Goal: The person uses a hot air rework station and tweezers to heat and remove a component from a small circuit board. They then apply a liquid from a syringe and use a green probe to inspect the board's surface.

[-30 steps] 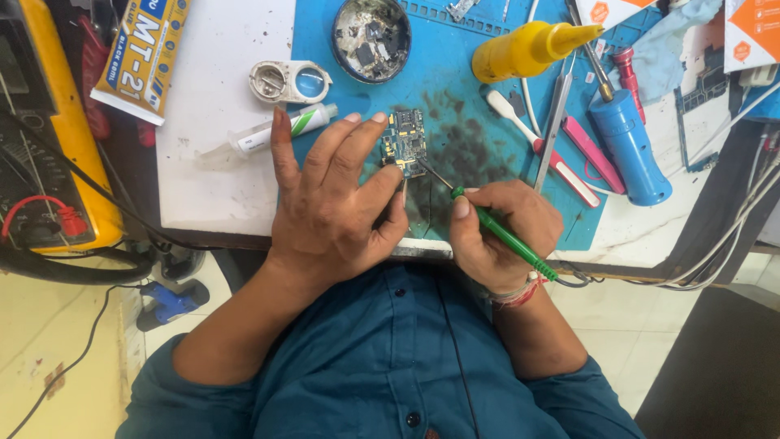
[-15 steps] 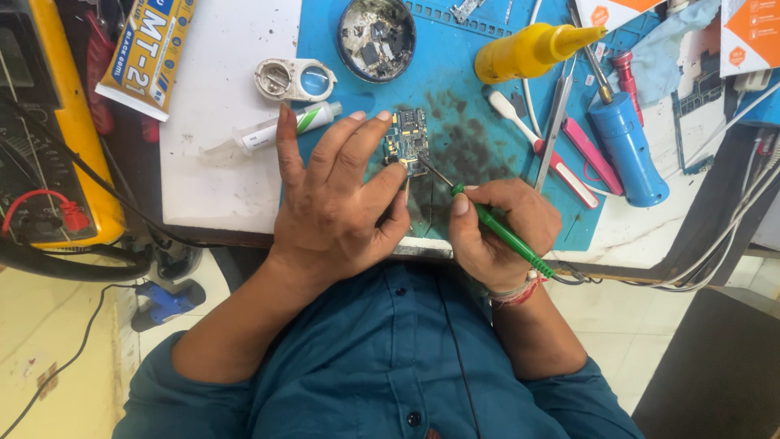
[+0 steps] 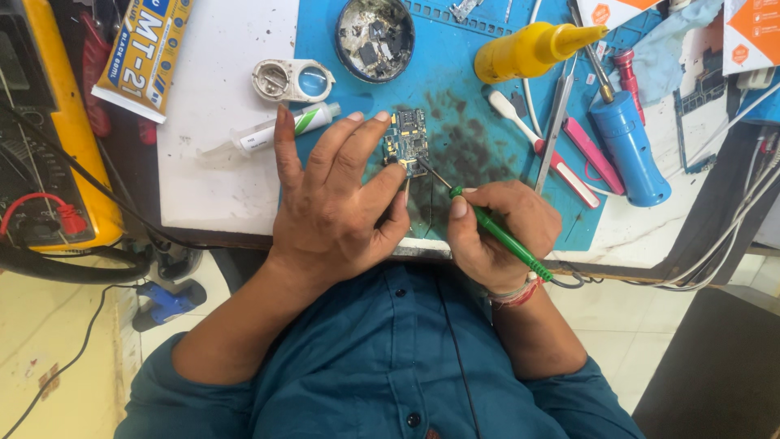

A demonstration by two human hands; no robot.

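A round dark dish (image 3: 374,36) at the mat's far edge holds loose chips and scrap. The left hand (image 3: 337,195) lies spread flat, fingertips steadying the small circuit board (image 3: 406,140) on the blue mat (image 3: 463,138). The right hand (image 3: 500,232) is closed around a green soldering iron (image 3: 496,232), tip touching the board's near edge.
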